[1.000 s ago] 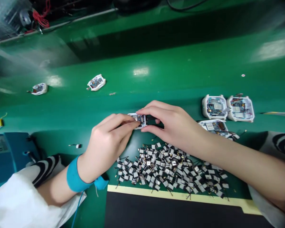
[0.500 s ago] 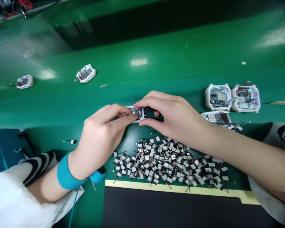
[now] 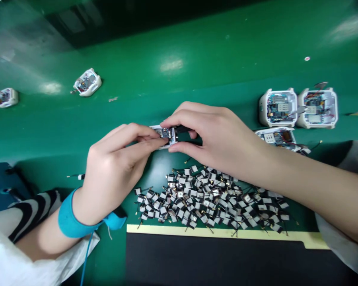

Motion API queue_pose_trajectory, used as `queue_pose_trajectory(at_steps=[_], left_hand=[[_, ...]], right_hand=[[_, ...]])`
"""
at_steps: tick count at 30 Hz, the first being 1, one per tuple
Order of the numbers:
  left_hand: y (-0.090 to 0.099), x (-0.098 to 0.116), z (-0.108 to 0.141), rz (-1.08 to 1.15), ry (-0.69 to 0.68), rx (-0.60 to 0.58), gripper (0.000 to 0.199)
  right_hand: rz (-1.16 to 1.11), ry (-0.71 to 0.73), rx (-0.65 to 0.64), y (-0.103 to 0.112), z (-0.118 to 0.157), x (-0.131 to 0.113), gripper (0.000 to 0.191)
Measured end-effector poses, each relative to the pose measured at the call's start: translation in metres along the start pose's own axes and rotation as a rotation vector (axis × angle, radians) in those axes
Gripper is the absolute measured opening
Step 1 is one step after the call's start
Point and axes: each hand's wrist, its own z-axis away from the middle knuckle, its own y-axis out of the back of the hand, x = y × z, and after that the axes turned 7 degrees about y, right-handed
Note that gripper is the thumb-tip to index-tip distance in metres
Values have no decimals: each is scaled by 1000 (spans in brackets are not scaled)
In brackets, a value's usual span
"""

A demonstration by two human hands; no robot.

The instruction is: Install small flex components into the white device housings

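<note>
A small white device housing (image 3: 175, 140) with a circuit board inside lies between my hands at the middle of the view. My right hand (image 3: 211, 131) grips its right end, thumb on the near side and index finger on the far side. The fingers of my left hand (image 3: 119, 155) are closed together over its left part, fingertips at the circuit board (image 3: 167, 133); whatever small part they may pinch is hidden. Just in front of my hands lies a heap of small grey-and-black modules (image 3: 203, 198) with short leads.
Three similar white housings (image 3: 279, 107) stand at the right, partly behind my right forearm. Another white housing (image 3: 88, 82) and one more (image 3: 6, 97) lie at the left. A single module (image 3: 81, 176) is near my blue wrist strap (image 3: 74, 218). A black mat (image 3: 214, 262) with a yellow edge lies in front.
The view has shifted slightly, so the housings at the left sit further left and those at the right further right. Both hands keep nearly the same grip on the housing.
</note>
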Motion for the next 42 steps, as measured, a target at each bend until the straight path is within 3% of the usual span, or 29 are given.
queue_pose_trajectory(at_steps=[15,23,42], left_hand=[[1,-1,0,99,-54,3,20],[-2,-1,-1,-16,-72,36,15],[-3,-2,-2,-36,-99,24,15]], right_hand=[[91,-51,-72,4,-5,-5,30],[69,-54,-69,5,-5,-5,29],[83,-40,-24,3,-4,-4,26]])
